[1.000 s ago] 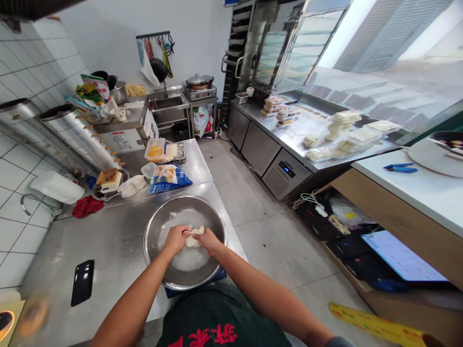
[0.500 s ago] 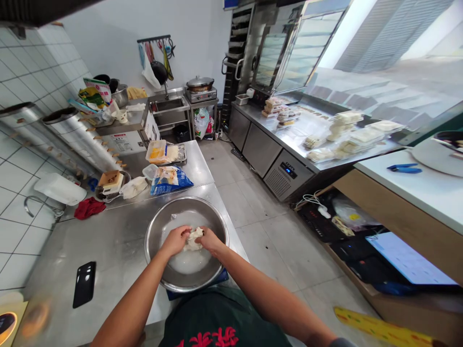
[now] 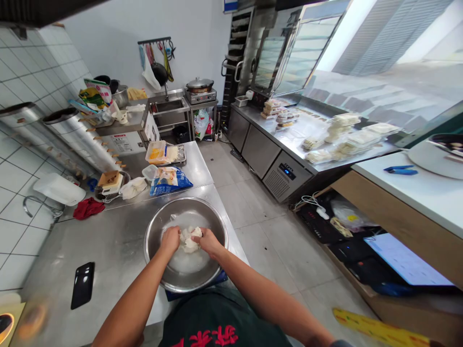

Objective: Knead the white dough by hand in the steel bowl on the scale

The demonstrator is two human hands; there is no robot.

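Observation:
A large steel bowl stands on the steel counter right in front of me, with flour dusting its bottom. A ragged lump of white dough lies in the bowl. My left hand grips the dough's left side with curled fingers. From the right, my right hand presses into the same lump, fingers closed on it. The dough shows between the two hands.
A black phone lies left of the bowl. Behind the bowl are a blue flour bag, plastic tubs, a red cloth and a faucet. A tiled aisle runs right, past a steel cabinet counter with packed food.
Both hands have worked the dough: the lump now looks more broken up and sits slightly farther back in the bowl. My left hand has shifted a little forward.

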